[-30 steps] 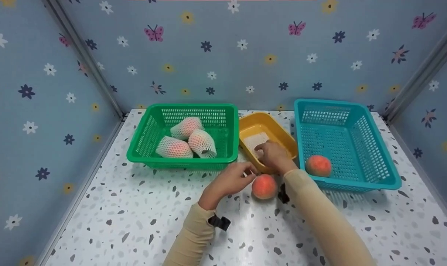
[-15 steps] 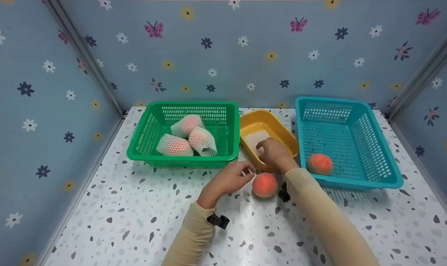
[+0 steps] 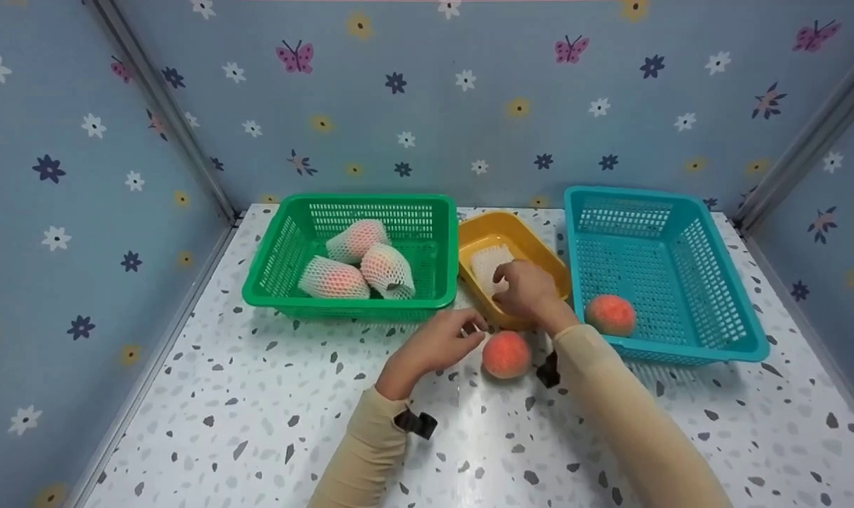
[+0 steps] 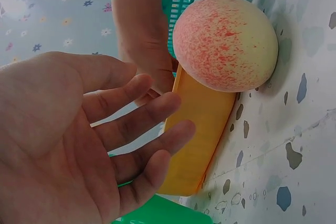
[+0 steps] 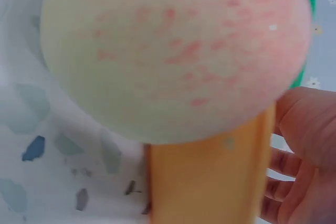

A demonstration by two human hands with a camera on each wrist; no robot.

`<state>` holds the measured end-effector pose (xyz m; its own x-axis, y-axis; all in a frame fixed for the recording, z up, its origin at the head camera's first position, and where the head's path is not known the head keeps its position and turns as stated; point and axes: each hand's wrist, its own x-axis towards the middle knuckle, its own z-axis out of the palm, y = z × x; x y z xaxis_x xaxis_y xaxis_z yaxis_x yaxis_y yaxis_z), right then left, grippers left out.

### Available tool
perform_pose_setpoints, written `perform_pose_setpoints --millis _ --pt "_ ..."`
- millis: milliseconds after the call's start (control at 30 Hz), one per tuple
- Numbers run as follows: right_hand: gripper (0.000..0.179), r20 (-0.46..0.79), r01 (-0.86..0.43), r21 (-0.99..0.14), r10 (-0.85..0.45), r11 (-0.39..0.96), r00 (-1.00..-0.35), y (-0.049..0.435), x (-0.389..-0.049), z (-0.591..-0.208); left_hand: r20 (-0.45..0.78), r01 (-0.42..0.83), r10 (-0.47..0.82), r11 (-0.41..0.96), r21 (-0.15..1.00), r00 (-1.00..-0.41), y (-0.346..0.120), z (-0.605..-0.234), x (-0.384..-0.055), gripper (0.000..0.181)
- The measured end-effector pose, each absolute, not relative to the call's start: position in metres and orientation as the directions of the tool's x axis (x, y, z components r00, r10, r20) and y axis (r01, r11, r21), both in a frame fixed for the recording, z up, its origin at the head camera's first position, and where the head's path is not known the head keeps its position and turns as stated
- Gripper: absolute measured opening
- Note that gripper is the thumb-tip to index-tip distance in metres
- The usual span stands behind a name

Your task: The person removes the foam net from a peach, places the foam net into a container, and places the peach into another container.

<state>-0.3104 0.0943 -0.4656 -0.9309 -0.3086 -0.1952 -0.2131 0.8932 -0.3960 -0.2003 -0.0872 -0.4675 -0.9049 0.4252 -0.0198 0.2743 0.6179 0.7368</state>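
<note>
My left hand (image 3: 437,344) hovers over the table with loosely bent fingers and nothing in its palm. Just right of its fingertips a bare peach (image 3: 506,355) rests on the speckled table, in front of the yellow tray (image 3: 545,262). In the tray lies a white foam net (image 3: 489,262); my right hand (image 3: 531,293) reaches in over the rim and pinches the net's near right edge. The left wrist view shows the left palm (image 4: 58,140) beside the peach (image 4: 226,43). In the right wrist view the peach (image 5: 173,51) looms large, and the tray wall hides the right fingertips.
Left of the tray, a green basket (image 3: 349,303) holds several peaches in foam nets (image 3: 334,277). On the right stands a blue basket (image 3: 681,351) with one bare peach (image 3: 610,315) at its near left corner. Patterned walls (image 3: 427,106) enclose the back and sides.
My right hand has drawn slightly right, and the foam net has shifted a little up and right in the tray. The left hand and the peach beside it stay in place.
</note>
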Motion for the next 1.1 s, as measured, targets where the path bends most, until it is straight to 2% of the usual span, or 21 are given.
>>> perform_pose_setpoints --millis 233,500,767,900,1100 --pt "0.021 0.02 -0.377 -0.363 -0.397 0.852 -0.917 0.102 -0.294 -0.443 -0.007 0.282 0.433 0.599 0.749 -0.901 -0.088 -0.465 -0.197 0.018" --pt "0.011 0.249 -0.542 -0.342 -0.483 0.767 -0.84 0.117 -0.246 -0.419 0.07 0.347 0.447 0.576 0.74 -0.892 -0.092 -0.452 -0.181 0.016" --pt "0.012 0.275 -0.602 -0.299 -0.537 0.74 -0.798 0.129 -0.199 -0.418 0.053 0.335 0.447 0.583 0.74 -0.893 -0.108 -0.449 -0.149 0.016" --pt "0.013 0.321 -0.653 -0.289 -0.572 0.7 -0.755 0.135 -0.184 -0.427 0.049 0.343 0.46 0.582 0.737 -0.886 -0.113 -0.447 -0.137 0.012" --pt "0.033 0.34 -0.702 -0.265 -0.617 0.662 -0.71 0.136 -0.177 -0.451 -0.005 0.303 0.471 0.575 0.76 -0.882 -0.115 -0.451 -0.122 0.013"
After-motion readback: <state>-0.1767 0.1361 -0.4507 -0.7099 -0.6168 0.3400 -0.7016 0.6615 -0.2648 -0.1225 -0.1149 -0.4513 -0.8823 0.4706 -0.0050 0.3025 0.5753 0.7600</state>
